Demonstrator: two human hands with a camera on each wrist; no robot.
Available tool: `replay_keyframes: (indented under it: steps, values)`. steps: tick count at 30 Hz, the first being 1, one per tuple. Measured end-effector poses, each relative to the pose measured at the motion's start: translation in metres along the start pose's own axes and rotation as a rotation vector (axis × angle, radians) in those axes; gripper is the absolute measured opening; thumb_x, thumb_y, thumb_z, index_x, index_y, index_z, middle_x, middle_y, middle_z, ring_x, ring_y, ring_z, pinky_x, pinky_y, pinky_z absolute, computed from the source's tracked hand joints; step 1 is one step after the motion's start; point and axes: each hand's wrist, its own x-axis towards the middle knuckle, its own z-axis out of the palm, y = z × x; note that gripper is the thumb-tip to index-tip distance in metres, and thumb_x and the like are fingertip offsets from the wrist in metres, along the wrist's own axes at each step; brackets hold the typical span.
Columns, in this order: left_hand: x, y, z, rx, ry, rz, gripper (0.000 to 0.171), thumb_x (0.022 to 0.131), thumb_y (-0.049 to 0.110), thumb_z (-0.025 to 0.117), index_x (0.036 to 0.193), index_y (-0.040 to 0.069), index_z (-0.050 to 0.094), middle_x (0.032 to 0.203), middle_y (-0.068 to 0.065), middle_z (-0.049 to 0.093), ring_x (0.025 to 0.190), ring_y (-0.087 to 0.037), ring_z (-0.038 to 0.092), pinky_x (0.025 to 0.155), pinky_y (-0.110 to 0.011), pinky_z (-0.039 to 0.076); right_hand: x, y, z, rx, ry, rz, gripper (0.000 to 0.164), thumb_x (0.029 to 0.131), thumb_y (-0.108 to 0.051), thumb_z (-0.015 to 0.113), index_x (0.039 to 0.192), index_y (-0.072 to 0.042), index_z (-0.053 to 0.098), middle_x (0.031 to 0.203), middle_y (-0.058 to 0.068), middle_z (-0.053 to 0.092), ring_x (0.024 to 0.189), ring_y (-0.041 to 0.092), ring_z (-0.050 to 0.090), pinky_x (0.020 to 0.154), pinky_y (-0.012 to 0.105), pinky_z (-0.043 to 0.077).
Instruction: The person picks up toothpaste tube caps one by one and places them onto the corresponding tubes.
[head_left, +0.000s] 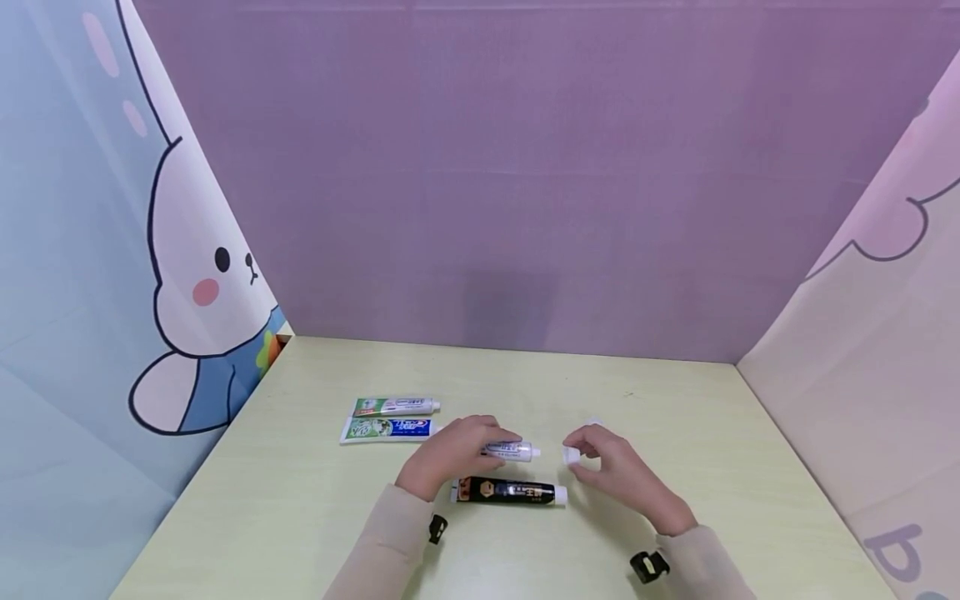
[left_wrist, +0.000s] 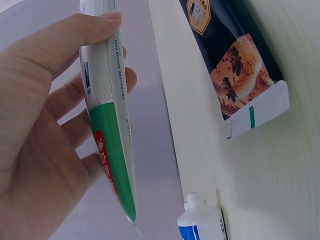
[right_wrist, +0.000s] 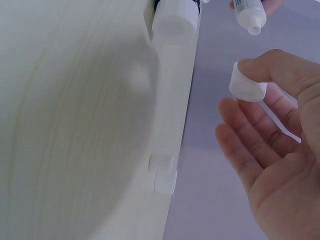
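Note:
My left hand [head_left: 456, 454] grips a white and green toothpaste tube [left_wrist: 111, 120] around its middle, thumb on one side and fingers behind. The tube's bare nozzle [right_wrist: 254, 30] points toward my right hand [head_left: 622, 473]. Between thumb and fingers, that right hand pinches a white cap [right_wrist: 247, 86], a short gap away from the nozzle. Nearer to me than the held tube, a black toothpaste tube [head_left: 510, 492] with a honeycomb and bee picture lies on the table, its white cap [right_wrist: 175, 21] on.
Left of my left hand, a green and white tube [head_left: 396, 407] and a green and blue tube [head_left: 386, 429] lie side by side. Two white caps [right_wrist: 162, 172] sit on the table [head_left: 262, 500] beyond my right hand. A purple cloth [head_left: 510, 175] hangs behind the table.

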Motion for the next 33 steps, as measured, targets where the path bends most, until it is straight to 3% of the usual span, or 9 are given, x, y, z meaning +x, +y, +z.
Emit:
replay_keyframes:
  steps: [6,13,33]
  values:
    - [0.001,-0.001,0.001,0.001,0.0,0.0,0.039,0.092,0.025,0.075,0.131,0.024,0.069,0.112,0.006,0.067,0.086,-0.002,0.057,0.083,-0.021,0.052,0.004,-0.002,0.004,0.049,0.008,0.033,0.029,0.084,-0.002,0.079,0.108,-0.009,0.064,0.101,-0.004,0.062,0.088,0.014,0.066,0.083,0.036,0.057]
    - [0.002,-0.001,0.002,-0.008,-0.005,0.004,0.039,0.092,0.023,0.075,0.131,0.023,0.069,0.11,0.007,0.067,0.085,-0.002,0.057,0.081,-0.021,0.052,0.006,-0.002,0.009,0.047,0.034,-0.007,0.031,0.081,0.002,0.078,0.106,-0.01,0.063,0.1,-0.004,0.062,0.087,0.014,0.065,0.081,0.037,0.057]
    - [0.005,0.0,0.006,0.019,-0.007,0.022,0.041,0.092,0.025,0.075,0.132,0.024,0.068,0.112,0.007,0.066,0.087,-0.002,0.057,0.081,-0.019,0.051,0.014,-0.007,0.02,0.105,-0.009,-0.007,0.03,0.084,-0.004,0.08,0.107,-0.014,0.064,0.1,-0.006,0.063,0.089,0.012,0.066,0.085,0.034,0.056]
